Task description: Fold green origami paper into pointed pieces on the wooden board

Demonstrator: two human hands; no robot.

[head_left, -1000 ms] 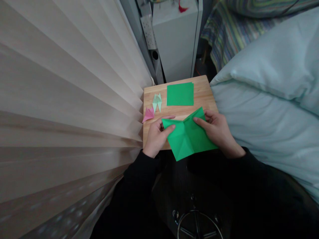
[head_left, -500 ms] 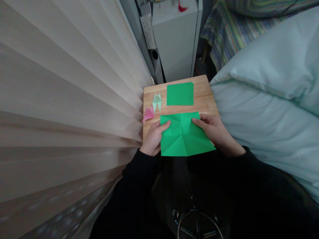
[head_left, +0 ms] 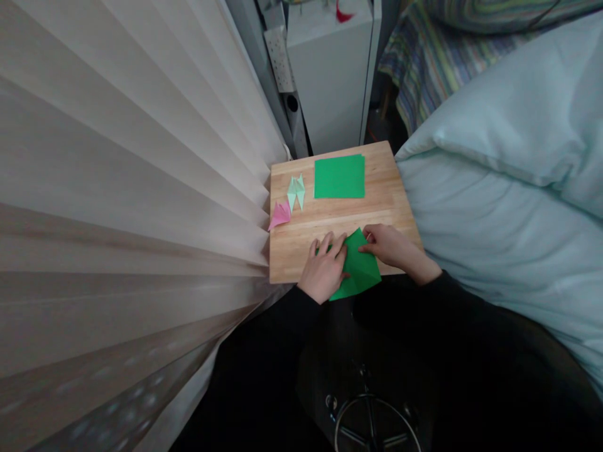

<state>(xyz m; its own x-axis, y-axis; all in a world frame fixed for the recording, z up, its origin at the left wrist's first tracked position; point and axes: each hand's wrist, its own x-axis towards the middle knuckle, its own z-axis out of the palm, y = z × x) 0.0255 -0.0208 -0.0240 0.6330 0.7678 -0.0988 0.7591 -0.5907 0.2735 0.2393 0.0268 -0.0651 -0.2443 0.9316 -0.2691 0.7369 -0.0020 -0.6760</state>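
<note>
A creased sheet of green origami paper (head_left: 360,267) lies at the near edge of the small wooden table (head_left: 386,213), its lower corner jutting past that edge. My left hand (head_left: 325,267) rests over the left side of the sheet, fingers spread and stretched forward. At the sheet's upper right edge, my right hand (head_left: 384,242) pinches the paper between thumb and fingers. The left part of the sheet is hidden under my left hand.
A stack of green paper (head_left: 339,176) lies at the back of the table. On its left side stand a pale green folded paper piece (head_left: 296,191) and a pink one (head_left: 281,214). A pleated curtain (head_left: 188,188) borders the left, light-blue bedding (head_left: 494,188) the right.
The green sheet, held up and spread between both hands before, is now lower on the table, turned and looking narrower. My left hand has moved right onto it; my right hand has shifted slightly left.
</note>
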